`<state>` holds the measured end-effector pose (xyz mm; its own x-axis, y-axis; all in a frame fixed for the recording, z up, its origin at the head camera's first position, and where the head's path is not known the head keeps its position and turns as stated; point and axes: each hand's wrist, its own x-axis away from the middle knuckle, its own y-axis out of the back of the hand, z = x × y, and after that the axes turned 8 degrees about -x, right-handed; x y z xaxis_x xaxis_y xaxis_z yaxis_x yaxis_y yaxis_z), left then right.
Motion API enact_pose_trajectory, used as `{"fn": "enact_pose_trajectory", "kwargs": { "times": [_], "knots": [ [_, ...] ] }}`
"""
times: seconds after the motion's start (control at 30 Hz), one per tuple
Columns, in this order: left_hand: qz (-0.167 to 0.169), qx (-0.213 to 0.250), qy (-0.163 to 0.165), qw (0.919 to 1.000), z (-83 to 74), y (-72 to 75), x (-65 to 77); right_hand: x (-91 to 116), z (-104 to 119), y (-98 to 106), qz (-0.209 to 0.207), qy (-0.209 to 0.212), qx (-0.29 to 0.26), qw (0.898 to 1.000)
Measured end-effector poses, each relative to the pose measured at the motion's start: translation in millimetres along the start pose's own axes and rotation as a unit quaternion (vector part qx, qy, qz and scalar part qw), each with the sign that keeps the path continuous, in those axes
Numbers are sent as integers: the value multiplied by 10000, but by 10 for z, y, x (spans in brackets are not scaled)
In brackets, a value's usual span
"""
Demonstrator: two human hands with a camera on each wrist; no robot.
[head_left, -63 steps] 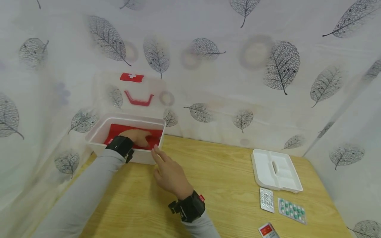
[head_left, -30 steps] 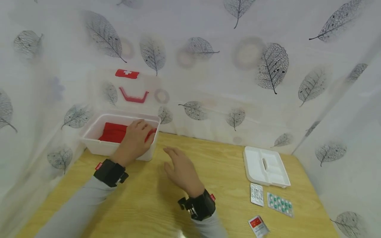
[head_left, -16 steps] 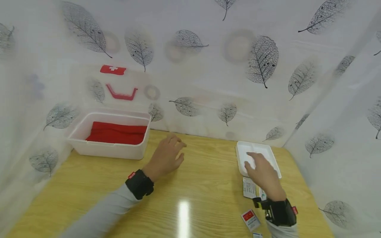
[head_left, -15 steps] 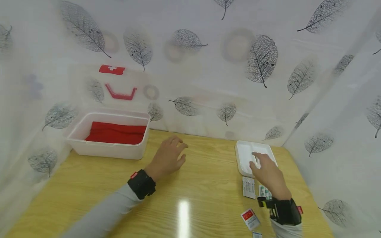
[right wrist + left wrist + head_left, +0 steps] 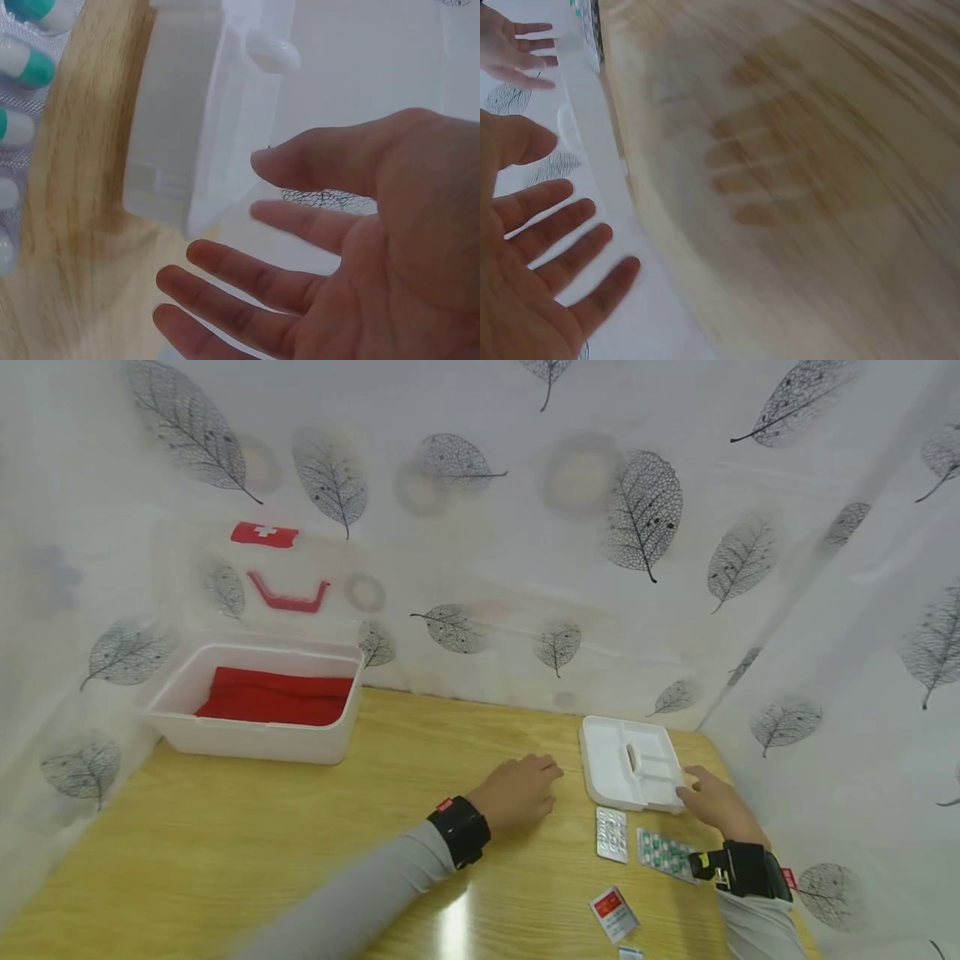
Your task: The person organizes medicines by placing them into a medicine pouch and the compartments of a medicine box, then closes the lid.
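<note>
A white divided tray [image 5: 611, 760] with a raised middle grip lies at the far right of the table. To its left hovers my left hand [image 5: 517, 792], fingers parted and holding nothing; the left wrist view shows the palm [image 5: 525, 292] over the tabletop. My right hand [image 5: 720, 802] is at the tray's right end. In the right wrist view its spread fingers [image 5: 247, 292] are near the tray's corner [image 5: 172, 127]; whether they touch it I cannot tell.
An opened white first-aid box [image 5: 247, 743] with red cloth [image 5: 277, 697] inside stands at the left. Before the tray lie a silver blister pack [image 5: 612, 835], a green-and-white capsule pack [image 5: 666, 853], a red-and-white packet [image 5: 615, 914] and a partly visible packet [image 5: 630, 953]. A leaf-print curtain hangs behind.
My left hand has left the red cloth in the box and moved right across the table. The right hand has gone from beside the box to the tray's far right end.
</note>
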<state>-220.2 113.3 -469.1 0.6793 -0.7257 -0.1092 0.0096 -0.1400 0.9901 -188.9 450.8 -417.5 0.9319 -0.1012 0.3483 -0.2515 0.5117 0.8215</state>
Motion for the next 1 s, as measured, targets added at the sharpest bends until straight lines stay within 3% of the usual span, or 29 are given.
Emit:
{"fn": "enact_pose_trajectory", "kwargs": {
  "times": [0.17, 0.4, 0.73, 1.0],
  "knots": [
    [-16, 198, -426, 9989, -279, -71, -202, -113, -68, -71, -133, -56, -238, 9996],
    [326, -280, -532, 9977, -402, -69, -218, -195, -20, -174, -213, 31, -455, 9987],
    [417, -82, -231, 9988, -194, -83, -29, -190, 222, -351, -211, 670, -78, 9975],
    [154, 283, -121, 9994, 210, -18, 432, -125, 658, -536, 40, 976, 12, 9952]
  ]
}}
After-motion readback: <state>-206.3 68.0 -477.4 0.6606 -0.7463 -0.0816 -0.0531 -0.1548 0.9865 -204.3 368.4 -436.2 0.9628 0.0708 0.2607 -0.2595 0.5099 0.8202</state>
